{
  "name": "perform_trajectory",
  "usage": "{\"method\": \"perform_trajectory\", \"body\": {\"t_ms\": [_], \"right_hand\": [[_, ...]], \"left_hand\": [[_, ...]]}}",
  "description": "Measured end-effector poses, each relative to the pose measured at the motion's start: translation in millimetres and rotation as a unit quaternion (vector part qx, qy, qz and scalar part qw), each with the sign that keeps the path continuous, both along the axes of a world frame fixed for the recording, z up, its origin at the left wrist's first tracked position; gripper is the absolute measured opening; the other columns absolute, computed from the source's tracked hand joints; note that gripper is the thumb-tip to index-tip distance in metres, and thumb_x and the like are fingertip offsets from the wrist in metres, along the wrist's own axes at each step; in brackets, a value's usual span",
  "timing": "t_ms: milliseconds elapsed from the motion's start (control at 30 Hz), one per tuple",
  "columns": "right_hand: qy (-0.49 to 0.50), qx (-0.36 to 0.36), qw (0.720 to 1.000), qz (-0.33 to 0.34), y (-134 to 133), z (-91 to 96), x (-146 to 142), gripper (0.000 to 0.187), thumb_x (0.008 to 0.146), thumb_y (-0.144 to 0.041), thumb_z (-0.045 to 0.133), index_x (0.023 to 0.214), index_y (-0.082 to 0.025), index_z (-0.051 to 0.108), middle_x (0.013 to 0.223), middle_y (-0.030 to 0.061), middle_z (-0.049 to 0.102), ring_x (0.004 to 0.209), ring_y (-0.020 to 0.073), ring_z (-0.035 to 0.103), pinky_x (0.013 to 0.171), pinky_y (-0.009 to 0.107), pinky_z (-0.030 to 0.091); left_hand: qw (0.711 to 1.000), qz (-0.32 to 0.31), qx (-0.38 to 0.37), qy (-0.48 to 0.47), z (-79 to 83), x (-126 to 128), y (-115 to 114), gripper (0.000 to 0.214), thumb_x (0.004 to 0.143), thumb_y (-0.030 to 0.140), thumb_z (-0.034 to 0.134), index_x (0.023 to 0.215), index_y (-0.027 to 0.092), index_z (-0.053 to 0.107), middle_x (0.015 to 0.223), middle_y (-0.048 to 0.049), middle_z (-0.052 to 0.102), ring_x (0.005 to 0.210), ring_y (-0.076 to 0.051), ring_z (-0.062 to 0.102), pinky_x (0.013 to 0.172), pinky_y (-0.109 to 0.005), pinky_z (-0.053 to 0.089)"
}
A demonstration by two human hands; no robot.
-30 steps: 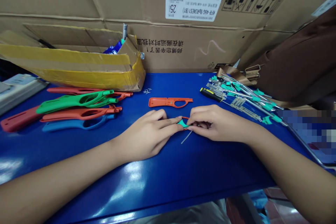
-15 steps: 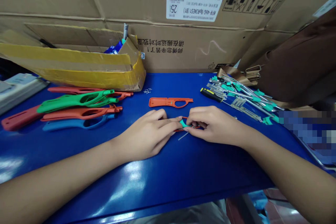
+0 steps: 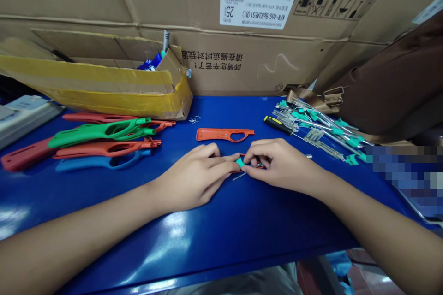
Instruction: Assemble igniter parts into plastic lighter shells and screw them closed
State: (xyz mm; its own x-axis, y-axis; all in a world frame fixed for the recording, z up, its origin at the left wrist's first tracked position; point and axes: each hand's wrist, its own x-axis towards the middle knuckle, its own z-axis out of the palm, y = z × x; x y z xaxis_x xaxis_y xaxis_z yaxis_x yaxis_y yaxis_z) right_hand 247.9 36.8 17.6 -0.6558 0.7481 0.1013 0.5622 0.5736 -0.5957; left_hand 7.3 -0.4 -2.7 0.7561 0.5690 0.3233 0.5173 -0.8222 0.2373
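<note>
My left hand point(image 3: 199, 177) is closed on an orange-red lighter shell point(image 3: 236, 172), mostly hidden under the fingers. A green trigger piece point(image 3: 240, 162) shows between both hands, in the shell. My right hand point(image 3: 280, 163) pinches at the green piece's right side with thumb and forefinger. Beneath its thumb a thin clear tube point(image 3: 238, 176) sticks out to the lower left. Just beyond my hands lies another orange lighter shell half point(image 3: 212, 134), inner side up, with a finger loop at its right end.
Red, green, orange and blue lighter shells point(image 3: 100, 133) are piled at left, before a yellow-taped carton point(image 3: 138, 101). Small white pins point(image 3: 194, 120) lie behind. At right are a screwdriver point(image 3: 277, 124) and metal rods with green parts point(image 3: 321, 124). A large cardboard box point(image 3: 214, 73) stands behind.
My right fingers have shifted slightly at the green trigger piece. The thin tube's free end has moved up and a little left. My left hand stays in place.
</note>
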Motion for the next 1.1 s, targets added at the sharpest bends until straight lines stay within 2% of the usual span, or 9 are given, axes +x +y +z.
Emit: {"method": "perform_trajectory", "body": {"t_ms": [100, 333, 467, 600, 667, 767, 867, 1000, 1100], "right_hand": [[0.003, -0.005, 1.0, -0.007, 0.3, -1.3, 0.9, 0.005, 0.081, -0.018, 0.069, 0.077, -0.017, 0.071, 0.069, -0.0014, 0.061, 0.058, 0.0086, 0.049, 0.056, 0.023, 0.036], [-0.003, -0.024, 0.999, -0.034, -1.0, -3.2, -1.7, 0.004, 0.079, -0.019, 0.07, 0.076, -0.017, 0.072, 0.069, -0.0015, 0.063, 0.057, 0.0081, 0.048, 0.055, 0.022, 0.036], [0.005, -0.048, 0.999, -0.013, 1.1, 2.4, 1.4, 0.007, 0.082, -0.019, 0.067, 0.079, -0.017, 0.073, 0.07, -0.0008, 0.064, 0.057, 0.0083, 0.05, 0.055, 0.021, 0.04], [0.023, -0.076, 0.997, -0.021, 6.5, 10.6, 9.7, 0.013, 0.088, -0.019, 0.061, 0.086, -0.017, 0.074, 0.077, 0.0012, 0.068, 0.061, 0.0098, 0.055, 0.055, 0.022, 0.042], [0.025, -0.056, 0.998, -0.01, 8.4, 13.7, 13.9, 0.013, 0.089, -0.018, 0.06, 0.089, -0.017, 0.073, 0.08, 0.0018, 0.068, 0.062, 0.0102, 0.055, 0.056, 0.022, 0.043], [0.018, -0.013, 0.998, 0.062, 8.8, 15.5, 17.4, 0.009, 0.09, -0.018, 0.063, 0.093, -0.018, 0.072, 0.086, 0.0024, 0.067, 0.067, 0.0107, 0.055, 0.06, 0.023, 0.043], [-0.008, 0.009, 0.992, 0.125, 6.9, 12.5, 16.2, 0.008, 0.092, -0.02, 0.065, 0.098, -0.019, 0.07, 0.095, 0.0028, 0.068, 0.077, 0.0118, 0.058, 0.067, 0.024, 0.043], [-0.02, 0.046, 0.993, 0.102, 4.7, 3.6, 10.1, 0.005, 0.092, -0.019, 0.064, 0.095, -0.02, 0.068, 0.088, 0.0003, 0.067, 0.075, 0.0115, 0.057, 0.066, 0.024, 0.04], [-0.01, 0.033, 0.998, 0.051, 4.2, -1.7, 4.4, 0.003, 0.085, -0.018, 0.068, 0.088, -0.02, 0.068, 0.079, -0.0023, 0.064, 0.067, 0.0097, 0.054, 0.063, 0.023, 0.038]], "left_hand": [[1.0, -0.002, 0.005, -0.003, -0.8, 0.3, 0.3, 0.029, 0.103, 0.017, 0.046, 0.125, 0.018, 0.065, 0.127, -0.0079, 0.072, 0.093, -0.022, 0.053, 0.085, -0.037, 0.051], [0.999, -0.001, -0.02, -0.027, -1.7, 1.6, -0.3, 0.027, 0.103, 0.017, 0.047, 0.123, 0.017, 0.065, 0.118, -0.007, 0.074, 0.092, -0.022, 0.053, 0.084, -0.036, 0.051], [0.999, 0.0, -0.029, -0.03, -0.8, 1.8, -0.6, 0.027, 0.103, 0.017, 0.047, 0.123, 0.018, 0.065, 0.124, -0.0069, 0.072, 0.092, -0.021, 0.053, 0.084, -0.036, 0.051], [0.999, 0.004, -0.035, -0.029, -0.2, 1.6, -0.5, 0.027, 0.103, 0.017, 0.046, 0.122, 0.019, 0.065, 0.121, -0.0087, 0.072, 0.091, -0.021, 0.054, 0.083, -0.035, 0.05], [0.998, 0.011, -0.052, -0.031, -0.1, 1.6, -0.5, 0.027, 0.103, 0.018, 0.045, 0.123, 0.019, 0.064, 0.111, -0.0086, 0.073, 0.09, -0.021, 0.054, 0.08, -0.034, 0.05], [0.997, 0.024, -0.065, -0.038, -0.5, 1.8, -0.7, 0.028, 0.103, 0.019, 0.046, 0.126, 0.019, 0.06, 0.095, -0.0071, 0.07, 0.089, -0.022, 0.054, 0.078, -0.033, 0.05], [0.997, 0.022, -0.065, -0.041, -1.3, 1.8, -0.6, 0.027, 0.102, 0.018, 0.047, 0.127, 0.018, 0.058, 0.095, -0.0071, 0.069, 0.091, -0.022, 0.054, 0.08, -0.034, 0.05], [0.996, 0.022, -0.071, -0.04, -1.6, 1.9, -0.7, 0.027, 0.102, 0.018, 0.047, 0.128, 0.016, 0.056, 0.098, -0.0085, 0.069, 0.094, -0.023, 0.054, 0.083, -0.037, 0.05], [0.996, 0.032, -0.076, -0.036, -1.1, 2.5, -1.1, 0.026, 0.102, 0.02, 0.047, 0.126, 0.015, 0.057, 0.099, -0.0099, 0.068, 0.094, -0.024, 0.054, 0.083, -0.038, 0.051]]}}
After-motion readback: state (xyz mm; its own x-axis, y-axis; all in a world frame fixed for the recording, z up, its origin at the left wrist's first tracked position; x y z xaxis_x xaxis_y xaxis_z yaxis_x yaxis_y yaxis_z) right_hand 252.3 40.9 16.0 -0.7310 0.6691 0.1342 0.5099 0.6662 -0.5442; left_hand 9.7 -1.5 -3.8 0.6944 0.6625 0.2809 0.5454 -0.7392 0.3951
